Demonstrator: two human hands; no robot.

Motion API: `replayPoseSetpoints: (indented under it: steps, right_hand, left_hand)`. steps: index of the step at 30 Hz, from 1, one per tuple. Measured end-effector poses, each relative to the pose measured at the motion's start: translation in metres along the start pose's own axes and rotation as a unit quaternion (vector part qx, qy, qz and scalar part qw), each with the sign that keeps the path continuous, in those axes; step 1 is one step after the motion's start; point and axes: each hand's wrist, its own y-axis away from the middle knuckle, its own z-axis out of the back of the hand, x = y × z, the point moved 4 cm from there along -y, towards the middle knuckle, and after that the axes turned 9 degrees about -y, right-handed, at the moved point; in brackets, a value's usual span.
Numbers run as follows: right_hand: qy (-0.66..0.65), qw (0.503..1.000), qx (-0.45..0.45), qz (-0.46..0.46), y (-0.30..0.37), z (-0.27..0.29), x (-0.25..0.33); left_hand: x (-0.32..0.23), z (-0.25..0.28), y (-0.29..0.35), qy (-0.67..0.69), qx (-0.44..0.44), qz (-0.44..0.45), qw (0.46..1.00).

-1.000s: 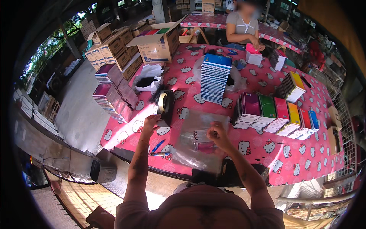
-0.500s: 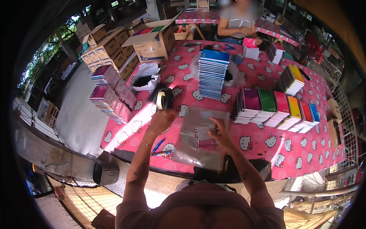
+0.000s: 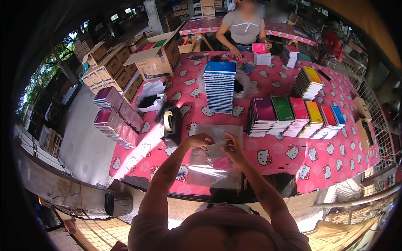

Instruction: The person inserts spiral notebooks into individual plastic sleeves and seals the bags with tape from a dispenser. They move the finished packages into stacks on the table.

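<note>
In front of me clear plastic bags (image 3: 197, 165) lie flat on the table. On them rests a small spiral notebook (image 3: 215, 150) with a white page or back facing up, seemingly inside a plastic bag. My left hand (image 3: 200, 141) is at its upper left with fingers pinched together; what they hold is too small to make out. At the notebook's upper right, my right hand (image 3: 233, 148) has bent fingers closed on the bag's plastic. A black tape dispenser (image 3: 172, 129) with a roll of tape stands just left of my left hand.
A tall stack of blue notebooks (image 3: 220, 90) stands beyond my hands. Several coloured notebook stacks (image 3: 284, 119) line the right side; wrapped purple ones (image 3: 115, 111) stand left. Behind are a white bag (image 3: 151, 97), an open carton (image 3: 157, 62) and a seated person (image 3: 245, 29) handling pink notebooks.
My left hand has moved from the tape dispenser rightward to the notebook, near my right hand. My right hand's fingers have drawn in. The person opposite has lowered one hand to the table.
</note>
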Motion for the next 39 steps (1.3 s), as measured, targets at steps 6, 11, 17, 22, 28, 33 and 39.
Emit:
replayPoseSetpoints:
  steps: [6,11,17,22,28,33,39]
  right_hand:
    - [-0.316,0.914,-0.249,-0.055,0.039,0.031,-0.056]
    - [0.008,0.966,0.096,-0.240,0.091,0.005,-0.101]
    - [-0.499,0.826,0.115,-0.233,0.085,-0.028,-0.039]
    - [-0.055,0.983,0.123,-0.121,0.043,0.032,0.004]
    - [-0.023,0.995,0.086,-0.042,0.048,0.025,0.002]
    - [-0.039,0.999,-0.012,0.003,0.034,0.035,0.039]
    - [0.364,0.897,0.083,0.235,0.044,-0.038,0.137]
  left_hand:
    - [-0.148,-0.072,0.064,-0.524,-0.448,-0.101,0.717]
    - [-0.138,-0.079,0.067,-0.504,-0.389,-0.073,0.768]
    - [-0.127,-0.071,0.088,-0.197,-0.456,-0.122,0.859]
    - [-0.026,-0.140,0.105,0.171,-0.419,-0.077,0.889]
    - [-0.094,-0.112,0.108,0.073,-0.391,-0.108,0.911]
    - [-0.091,-0.071,0.117,0.109,-0.503,-0.151,0.844]
    - [0.086,0.051,0.166,0.187,-0.538,0.187,0.801]
